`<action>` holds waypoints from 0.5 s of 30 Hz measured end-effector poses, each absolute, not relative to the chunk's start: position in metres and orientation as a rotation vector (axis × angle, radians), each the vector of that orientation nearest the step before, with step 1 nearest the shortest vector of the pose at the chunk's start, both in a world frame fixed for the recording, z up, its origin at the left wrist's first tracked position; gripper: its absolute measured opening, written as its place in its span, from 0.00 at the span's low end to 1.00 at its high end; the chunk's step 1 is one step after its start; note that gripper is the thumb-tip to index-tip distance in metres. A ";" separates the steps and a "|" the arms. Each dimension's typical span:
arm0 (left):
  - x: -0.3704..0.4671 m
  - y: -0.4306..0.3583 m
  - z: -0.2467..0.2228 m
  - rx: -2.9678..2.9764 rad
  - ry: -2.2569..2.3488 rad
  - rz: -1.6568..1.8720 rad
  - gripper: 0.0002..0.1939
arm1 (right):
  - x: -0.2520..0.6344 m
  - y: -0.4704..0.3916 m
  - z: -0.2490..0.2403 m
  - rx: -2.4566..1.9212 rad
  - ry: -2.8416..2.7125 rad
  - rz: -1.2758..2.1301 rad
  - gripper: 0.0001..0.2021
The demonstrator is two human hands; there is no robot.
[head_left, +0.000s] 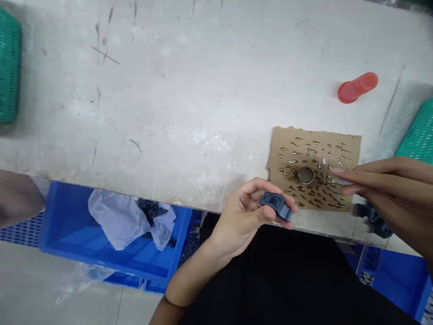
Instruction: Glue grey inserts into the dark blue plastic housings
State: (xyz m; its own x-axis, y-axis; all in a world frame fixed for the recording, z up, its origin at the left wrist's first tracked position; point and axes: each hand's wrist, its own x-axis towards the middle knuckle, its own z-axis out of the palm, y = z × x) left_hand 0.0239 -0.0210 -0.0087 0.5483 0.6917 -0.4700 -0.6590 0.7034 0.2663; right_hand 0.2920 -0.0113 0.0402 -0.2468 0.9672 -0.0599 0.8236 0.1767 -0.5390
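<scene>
My left hand (pixel 252 210) is closed around a small dark blue-grey moulded plastic part (pixel 276 205), held just off the table's front edge with its hollow side facing up. To its right, my right hand (pixel 382 185) has thumb and fingers pinched together over the right side of a brown cardboard piece (pixel 316 135). Something pale shows between those fingertips, too small to name. Many shiny brown drop-like marks dot the cardboard around a small round cap-like disc (pixel 306 175). More dark plastic parts (pixel 374 220) lie partly hidden under my right hand.
A red plastic cup-like object (pixel 357 88) is on the worn white table (pixel 162 90). Green baskets (pixel 9 67) (pixel 417 135) stand at both sides. Below the front edge are blue bins (pixel 111 259), one with white plastic bags (pixel 118 219) and dark parts. Another person's arm (pixel 16 198) shows at far left.
</scene>
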 end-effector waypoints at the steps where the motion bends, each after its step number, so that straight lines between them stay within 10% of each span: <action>1: 0.024 -0.021 -0.009 0.061 0.590 0.807 0.13 | 0.292 -0.012 0.036 -1.690 -2.244 0.601 0.14; 15: 0.020 -0.019 -0.008 0.004 0.631 0.823 0.11 | 0.282 -0.013 0.018 -1.456 -2.409 0.607 0.12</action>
State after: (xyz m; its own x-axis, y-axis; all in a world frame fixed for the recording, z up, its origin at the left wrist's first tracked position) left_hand 0.0204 -0.0191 -0.0076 0.5088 0.6844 -0.5222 -0.6819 0.6907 0.2408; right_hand 0.2824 -0.0127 0.0179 -0.4635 0.8861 0.0072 0.7768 0.4102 -0.4778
